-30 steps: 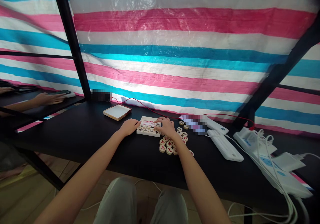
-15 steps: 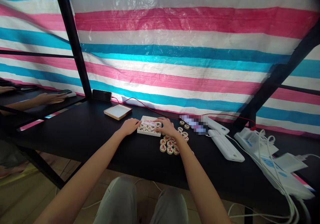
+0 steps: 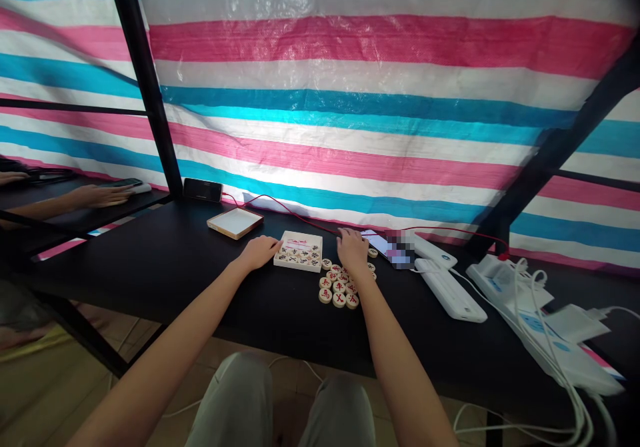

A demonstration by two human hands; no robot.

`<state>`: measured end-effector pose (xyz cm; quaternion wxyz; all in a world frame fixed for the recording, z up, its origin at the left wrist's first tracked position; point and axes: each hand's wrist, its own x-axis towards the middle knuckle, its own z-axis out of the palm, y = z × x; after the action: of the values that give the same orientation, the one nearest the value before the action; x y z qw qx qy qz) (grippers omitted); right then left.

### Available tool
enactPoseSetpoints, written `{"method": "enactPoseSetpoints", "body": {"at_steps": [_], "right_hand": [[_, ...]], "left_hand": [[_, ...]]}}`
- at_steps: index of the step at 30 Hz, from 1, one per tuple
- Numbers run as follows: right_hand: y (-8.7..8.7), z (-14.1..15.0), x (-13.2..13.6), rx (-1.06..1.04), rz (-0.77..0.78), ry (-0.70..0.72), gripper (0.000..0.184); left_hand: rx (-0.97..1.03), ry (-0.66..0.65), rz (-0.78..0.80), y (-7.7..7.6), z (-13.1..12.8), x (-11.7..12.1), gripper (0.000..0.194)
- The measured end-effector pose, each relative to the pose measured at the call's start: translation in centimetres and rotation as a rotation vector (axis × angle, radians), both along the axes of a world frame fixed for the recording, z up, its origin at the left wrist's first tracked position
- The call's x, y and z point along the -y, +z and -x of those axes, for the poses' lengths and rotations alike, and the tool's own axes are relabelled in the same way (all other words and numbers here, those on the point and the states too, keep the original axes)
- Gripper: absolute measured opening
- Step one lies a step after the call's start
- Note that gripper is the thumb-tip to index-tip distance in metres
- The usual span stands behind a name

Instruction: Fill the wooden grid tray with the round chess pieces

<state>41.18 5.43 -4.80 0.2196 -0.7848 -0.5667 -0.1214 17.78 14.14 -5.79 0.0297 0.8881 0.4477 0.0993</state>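
Loose pieces (image 3: pixel 339 287): selection step, apparently.
Left hand (image 3: pixel 261 252) at box (image 3: pixel 300 266) edge; right hand (image 3: pixel 353 252) among pieces; grips unclear; pinch likely needed.

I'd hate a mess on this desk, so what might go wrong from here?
The right hand is right by the loose round pieces and might scatter some. The left hand is at the white box's edge; a jolt could shift the pieces inside. The bright-screened phone near the right hand might get bumped.
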Motion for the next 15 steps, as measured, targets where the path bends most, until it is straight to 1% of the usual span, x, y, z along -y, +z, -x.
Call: {"method": "enactPoseSetpoints", "body": {"at_steps": [2, 5, 8, 13, 15], "right_hand": [[-0.3, -0.9, 0.2, 0.072, 0.023, -0.090, 0.037], [-0.6, -1.7, 0.6, 0.097, 0.147, -0.167, 0.031], [-0.5, -1.7, 0.8, 0.090, 0.204, -0.159, 0.022], [0.2, -1.1, 1.1, 0.091, 0.210, -0.125, 0.031], [0.3, -1.0, 1.2, 0.087, 0.210, -0.129, 0.032]], "left_hand": [[-0.002, -0.001, -0.001, 0.0, 0.0, 0.0, 0.053], [0.006, -0.008, -0.004, 0.0, 0.0, 0.0, 0.052], [0.008, -0.004, 0.000, 0.0, 0.0, 0.0, 0.051], [0.005, -0.003, -0.001, -0.1, 0.0, 0.0, 0.051], [0.004, -0.005, -0.007, 0.0, 0.0, 0.0, 0.051]]}}
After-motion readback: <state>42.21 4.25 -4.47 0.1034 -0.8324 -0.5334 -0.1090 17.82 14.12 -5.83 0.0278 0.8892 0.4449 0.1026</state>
